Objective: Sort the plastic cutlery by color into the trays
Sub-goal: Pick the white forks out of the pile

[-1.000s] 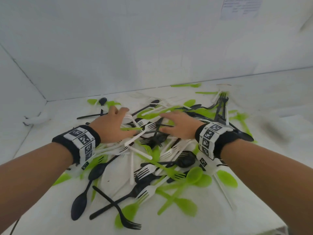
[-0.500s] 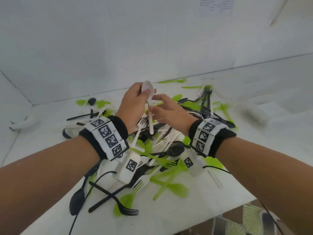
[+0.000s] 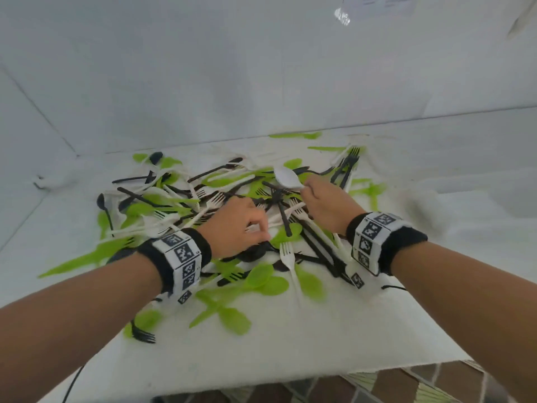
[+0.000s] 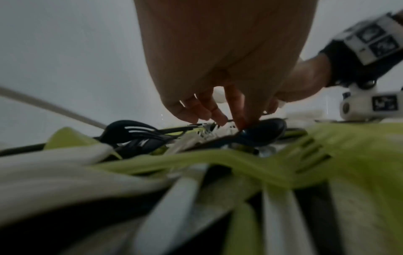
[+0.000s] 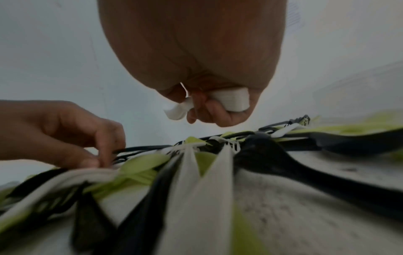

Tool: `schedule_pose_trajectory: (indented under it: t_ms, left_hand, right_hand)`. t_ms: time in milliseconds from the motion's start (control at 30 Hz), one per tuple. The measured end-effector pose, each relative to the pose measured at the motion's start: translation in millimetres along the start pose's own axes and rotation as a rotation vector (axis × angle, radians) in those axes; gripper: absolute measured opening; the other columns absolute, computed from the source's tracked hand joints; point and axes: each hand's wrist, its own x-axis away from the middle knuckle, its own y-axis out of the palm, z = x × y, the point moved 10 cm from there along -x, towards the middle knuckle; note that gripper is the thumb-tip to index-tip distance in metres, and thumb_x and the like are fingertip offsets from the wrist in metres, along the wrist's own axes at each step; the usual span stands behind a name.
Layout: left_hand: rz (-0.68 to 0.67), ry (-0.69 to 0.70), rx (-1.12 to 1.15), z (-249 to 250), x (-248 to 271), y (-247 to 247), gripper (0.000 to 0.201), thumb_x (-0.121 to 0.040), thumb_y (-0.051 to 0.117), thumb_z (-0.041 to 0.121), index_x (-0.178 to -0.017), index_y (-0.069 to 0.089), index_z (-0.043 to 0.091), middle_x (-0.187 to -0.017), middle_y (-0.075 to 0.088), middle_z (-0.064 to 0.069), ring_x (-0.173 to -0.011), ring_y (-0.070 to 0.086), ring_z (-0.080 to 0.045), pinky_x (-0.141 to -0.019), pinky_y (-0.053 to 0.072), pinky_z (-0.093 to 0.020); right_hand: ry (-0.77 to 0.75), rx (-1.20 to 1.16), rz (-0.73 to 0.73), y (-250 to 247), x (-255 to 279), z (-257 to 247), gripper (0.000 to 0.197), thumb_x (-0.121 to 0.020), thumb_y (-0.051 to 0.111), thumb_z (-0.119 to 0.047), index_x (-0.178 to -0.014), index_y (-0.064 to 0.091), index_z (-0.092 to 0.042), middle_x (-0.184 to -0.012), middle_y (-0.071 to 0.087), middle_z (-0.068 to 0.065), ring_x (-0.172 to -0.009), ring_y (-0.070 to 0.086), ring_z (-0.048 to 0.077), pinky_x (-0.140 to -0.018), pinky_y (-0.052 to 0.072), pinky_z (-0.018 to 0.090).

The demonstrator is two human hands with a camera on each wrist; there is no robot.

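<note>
Holding: my right hand has its fingers curled round a white spoon, bowl pointing to 11 o'clock.
Left hand: fingertips pinched together down in the cutlery pile; what they pinch, I cannot tell.
Pile: green, black, white pieces mixed across the white table.

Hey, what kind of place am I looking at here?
Probably a staged recording booth, not a kitchen: bare white walls, a white cloth-covered table, and black wristbands with printed square markers on both wrists.

White-walled recording booth; white-covered table, posted sheet.
</note>
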Motion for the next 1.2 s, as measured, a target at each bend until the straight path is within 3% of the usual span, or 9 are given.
schedule_pose_trajectory:
  t_ms: [167,267,467,567,767,900,1000,1133,1200]
  left_hand:
    - [-0.063,-0.109,-0.275,11.8,-1.4,11.0,0.039,-0.09,0.063,0.06,-0.119,0.066,0.034,-0.113,0.058,0.001,-0.109,0.049,-0.024,-0.094,0.042,-0.037]
    - [-0.056,-0.168,-0.34,13.6,-7.4,8.9,0.044,-0.092,0.054,0.065,-0.122,0.066,0.035,-0.113,0.059,-0.002,-0.11,0.051,-0.026,-0.094,0.045,-0.04]
    - [-0.117,-0.258,-0.431,10.8,-22.8,18.6,0.042,-0.093,0.049,0.056,-0.111,0.065,0.022,-0.109,0.058,-0.008,-0.108,0.053,-0.03,-0.094,0.047,-0.043]
    - [-0.17,-0.259,-0.354,7.1,-32.6,20.7,0.034,-0.093,0.053,0.048,-0.101,0.064,0.016,-0.092,0.06,-0.005,-0.093,0.061,-0.028,-0.084,0.052,-0.042]
    - [-0.233,-0.256,-0.27,0.3,-44.6,28.5,0.023,-0.099,0.053,0.034,-0.108,0.062,0.015,-0.104,0.066,-0.005,-0.096,0.061,-0.026,-0.083,0.05,-0.037]
    - [-0.06,-0.163,-0.273,8.4,-54.4,8.8,0.026,-0.106,0.036,0.026,-0.086,0.051,0.017,-0.081,0.056,-0.001,-0.083,0.059,-0.028,-0.072,0.047,-0.04]
    - [0.08,-0.147,-0.203,12.1,-58.1,-17.1,0.025,-0.108,0.031,0.026,-0.095,0.049,0.014,-0.084,0.057,-0.005,-0.078,0.057,-0.029,-0.072,0.048,-0.046]
    - [0.186,-0.173,0.034,15.7,-57.4,-52.7,0.013,-0.103,0.046,0.026,-0.103,0.051,0.014,-0.084,0.063,-0.006,-0.076,0.058,-0.027,-0.068,0.046,-0.04]
    - [0.245,-0.171,0.076,17.6,-52.1,-72.0,0.01,-0.099,0.056,0.027,-0.104,0.054,0.019,-0.082,0.064,-0.001,-0.074,0.059,-0.022,-0.065,0.045,-0.033]
  right_hand:
    - [-0.021,0.001,-0.129,14.6,6.0,10.7,0.029,-0.106,0.029,-0.035,-0.096,0.049,-0.017,-0.083,0.059,0.004,-0.074,0.055,0.023,-0.064,0.041,0.037]
    - [-0.029,-0.026,-0.146,17.5,7.4,11.1,0.026,-0.106,0.031,-0.031,-0.092,0.047,-0.017,-0.081,0.055,0.002,-0.072,0.05,0.018,-0.06,0.032,0.035]
    - [0.018,-0.024,-0.119,9.8,5.3,15.0,0.027,-0.106,0.031,-0.033,-0.099,0.05,-0.016,-0.083,0.06,0.003,-0.071,0.053,0.021,-0.059,0.036,0.036]
    - [0.064,-0.064,-0.087,4.5,5.3,21.9,0.025,-0.106,0.032,-0.032,-0.105,0.051,-0.015,-0.084,0.062,0.005,-0.072,0.056,0.023,-0.06,0.04,0.037]
    - [0.167,-0.165,-0.028,-9.5,4.3,33.0,0.025,-0.107,0.029,-0.03,-0.124,0.046,-0.021,-0.088,0.063,0.005,-0.079,0.06,0.023,-0.073,0.047,0.038]
    - [0.24,-0.247,0.036,-15.7,1.8,43.8,0.035,-0.107,0.028,-0.032,-0.132,0.049,-0.019,-0.107,0.064,0.011,-0.093,0.06,0.03,-0.079,0.044,0.038]
    - [0.292,-0.296,0.096,-24.5,-1.6,51.8,0.037,-0.107,0.029,-0.032,-0.135,0.049,-0.018,-0.114,0.063,0.012,-0.097,0.058,0.03,-0.078,0.038,0.036]
    - [0.322,-0.385,0.21,-40.7,0.2,56.3,0.034,-0.107,0.032,-0.031,-0.131,0.052,-0.018,-0.11,0.064,0.011,-0.1,0.06,0.032,-0.088,0.046,0.04]
    - [0.305,-0.401,0.27,-47.3,2.4,55.9,0.032,-0.106,0.033,-0.032,-0.127,0.054,-0.021,-0.101,0.065,0.006,-0.095,0.06,0.031,-0.084,0.045,0.04]
